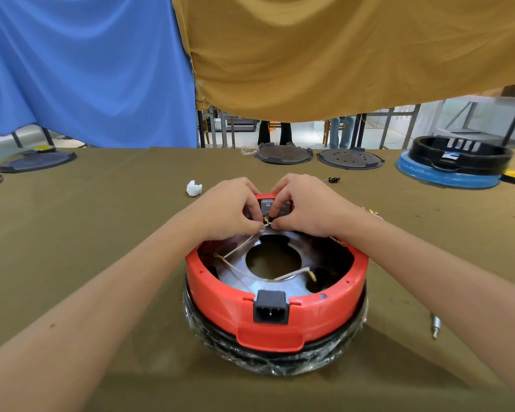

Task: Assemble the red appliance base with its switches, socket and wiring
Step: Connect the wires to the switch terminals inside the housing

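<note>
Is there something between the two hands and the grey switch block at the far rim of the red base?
Nothing visible. The left hand and right hand already pinch a wire terminal right at the grey switch block.

Centre of frame: a red base (pixel 275 310) sits on an olive table (pixel 101 233), its black socket (pixel 270 307) facing the viewer. At the base's far rim, the left hand (pixel 229 208) and right hand (pixel 305 205) pinch a white wire (pixel 241 246) against a grey switch (pixel 265 207). Upper right: a blue-and-black base (pixel 452 165).
</note>
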Motion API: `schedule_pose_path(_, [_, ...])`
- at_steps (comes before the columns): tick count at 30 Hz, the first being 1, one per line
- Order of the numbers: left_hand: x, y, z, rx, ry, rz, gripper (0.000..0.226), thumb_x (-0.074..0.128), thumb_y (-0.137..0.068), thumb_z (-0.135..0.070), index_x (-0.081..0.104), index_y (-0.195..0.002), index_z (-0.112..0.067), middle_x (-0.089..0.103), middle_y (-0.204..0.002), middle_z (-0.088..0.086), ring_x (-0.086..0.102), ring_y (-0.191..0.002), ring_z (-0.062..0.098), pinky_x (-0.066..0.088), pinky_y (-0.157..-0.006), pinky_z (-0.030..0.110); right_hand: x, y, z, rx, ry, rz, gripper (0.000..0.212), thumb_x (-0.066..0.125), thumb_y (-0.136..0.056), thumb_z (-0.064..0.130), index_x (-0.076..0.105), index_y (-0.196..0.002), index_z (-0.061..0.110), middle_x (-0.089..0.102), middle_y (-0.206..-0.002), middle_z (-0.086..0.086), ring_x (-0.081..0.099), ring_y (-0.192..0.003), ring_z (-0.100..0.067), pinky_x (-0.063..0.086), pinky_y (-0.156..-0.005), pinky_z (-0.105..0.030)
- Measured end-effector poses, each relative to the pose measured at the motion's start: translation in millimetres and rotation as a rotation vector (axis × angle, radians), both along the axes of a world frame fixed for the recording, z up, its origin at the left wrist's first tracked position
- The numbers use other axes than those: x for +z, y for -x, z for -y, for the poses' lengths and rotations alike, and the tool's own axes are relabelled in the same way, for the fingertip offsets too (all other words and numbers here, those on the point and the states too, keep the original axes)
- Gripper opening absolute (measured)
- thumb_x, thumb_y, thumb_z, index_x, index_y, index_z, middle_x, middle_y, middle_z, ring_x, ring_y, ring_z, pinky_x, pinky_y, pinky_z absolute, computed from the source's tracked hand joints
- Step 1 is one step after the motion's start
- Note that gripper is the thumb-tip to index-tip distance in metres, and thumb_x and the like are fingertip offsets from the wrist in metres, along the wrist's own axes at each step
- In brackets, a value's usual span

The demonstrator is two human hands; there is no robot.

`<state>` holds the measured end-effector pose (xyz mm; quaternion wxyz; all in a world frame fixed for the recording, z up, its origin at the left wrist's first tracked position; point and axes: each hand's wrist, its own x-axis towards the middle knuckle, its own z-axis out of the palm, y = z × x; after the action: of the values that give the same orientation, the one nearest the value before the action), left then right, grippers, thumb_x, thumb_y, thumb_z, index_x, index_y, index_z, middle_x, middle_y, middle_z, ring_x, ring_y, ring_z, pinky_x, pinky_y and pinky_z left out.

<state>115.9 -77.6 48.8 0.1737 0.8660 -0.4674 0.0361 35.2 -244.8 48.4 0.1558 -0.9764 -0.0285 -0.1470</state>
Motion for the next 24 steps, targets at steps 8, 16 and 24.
schedule_pose_path(8, [-0.7,-2.3,-1.1,-0.019,0.002,0.010,0.007,0.075,-0.083,-0.026,0.080,-0.087,-0.027,0.052,-0.115,-0.015,0.054,-0.101,0.006,0.043,-0.090,0.029,3.4,2.4,0.4,0.006,-0.023,-0.021,0.010,0.076,-0.080,0.023,0.080,-0.088,0.028,0.059,-0.122,0.009,0.049,-0.096,-0.007,0.032,-0.078,-0.021])
schedule_pose_path(16, [1.6,1.1,-1.9,-0.035,0.001,-0.036,0.016,0.074,-0.082,-0.019,0.078,-0.086,-0.034,0.052,-0.119,-0.011,0.053,-0.102,0.004,0.043,-0.092,0.029,3.4,2.3,-0.6,0.005,-0.039,-0.023,0.010,0.077,-0.079,0.021,0.081,-0.087,0.027,0.059,-0.121,0.010,0.051,-0.092,-0.007,0.035,-0.077,-0.022])
schedule_pose_path(24, [3.2,2.8,-2.9,-0.068,-0.013,-0.070,0.018,0.075,-0.082,-0.019,0.076,-0.085,-0.036,0.048,-0.117,-0.009,0.054,-0.100,0.007,0.045,-0.094,0.033,2.6,1.2,-0.1,0.008,-0.049,-0.032,0.012,0.078,-0.076,0.021,0.081,-0.085,0.029,0.058,-0.121,0.009,0.051,-0.094,-0.008,0.037,-0.079,-0.024])
